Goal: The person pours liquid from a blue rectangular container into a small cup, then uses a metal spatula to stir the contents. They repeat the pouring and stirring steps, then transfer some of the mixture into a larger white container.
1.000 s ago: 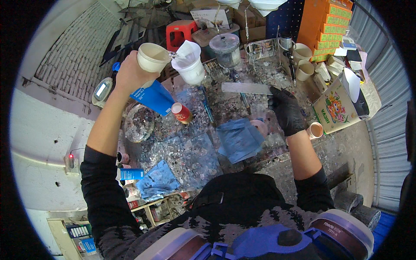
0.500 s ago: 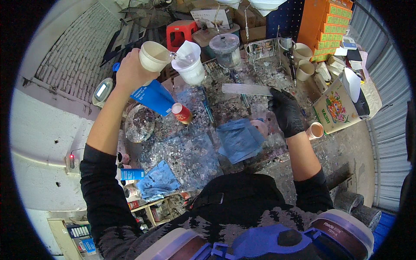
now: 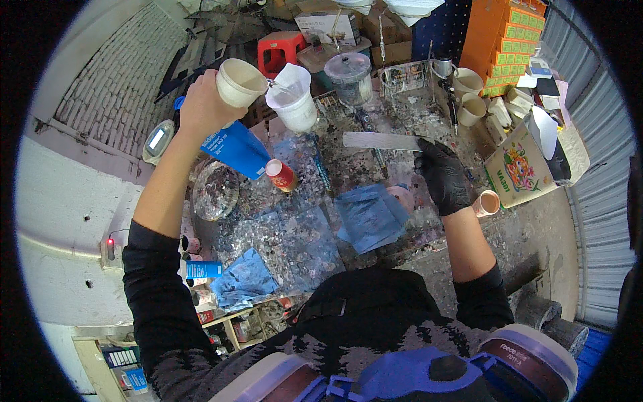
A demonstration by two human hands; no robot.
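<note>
My left hand (image 3: 204,104), bare, is wrapped round a cream paper cup (image 3: 240,86), held slightly tilted to the right. Just right of it stands a white cup (image 3: 295,110) with a white paper cone, probably a strainer, in its mouth; something clear and shiny shows between the two rims. My right hand (image 3: 443,177), in a black glove, grips one end of a flat metallic strip (image 3: 382,140) lying level above the bench. Below the left hand are a blue packet (image 3: 234,151) and a small red cup (image 3: 281,175).
A lidded clear bucket (image 3: 348,77) stands at the back of the paint-spattered bench. Blue cloths (image 3: 372,218) lie in the middle, with another blue cloth (image 3: 245,276) near the front left. Paper cups (image 3: 472,108), a spray gun (image 3: 447,84) and a printed carton (image 3: 522,164) line the right side.
The cream cup has tipped back toward upright, its mouth now facing more upward. My right hand and the metallic strip have hardly moved.
</note>
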